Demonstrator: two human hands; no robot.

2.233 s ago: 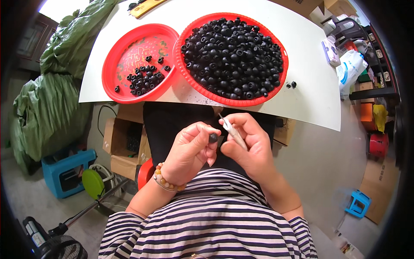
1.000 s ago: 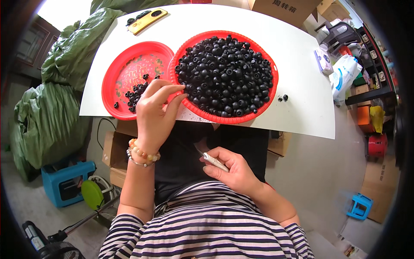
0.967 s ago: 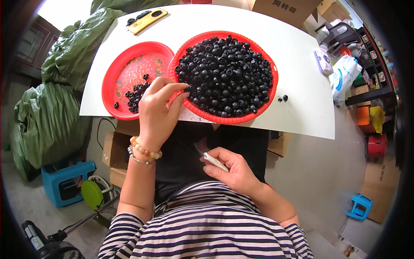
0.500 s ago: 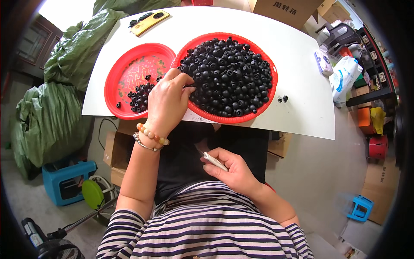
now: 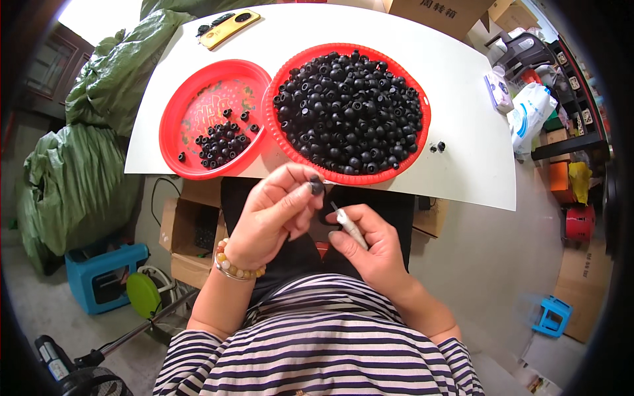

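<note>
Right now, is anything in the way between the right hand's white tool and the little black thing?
Nothing I can see: only an open gap lies between the white tool in the right hand and the black piece pinched in the left hand.

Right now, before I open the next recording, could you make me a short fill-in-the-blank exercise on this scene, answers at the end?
1. The bare left hand pinches a small round piece coloured ____.
2. The slim, pale-handled tool is held in the ____ hand.
3. The shallow round red plastic tray lies to the ____ of the heaped round red plastic basket.
4. The smooth tabletop beneath both is ____.

Missing words: black; right; left; white.
</note>
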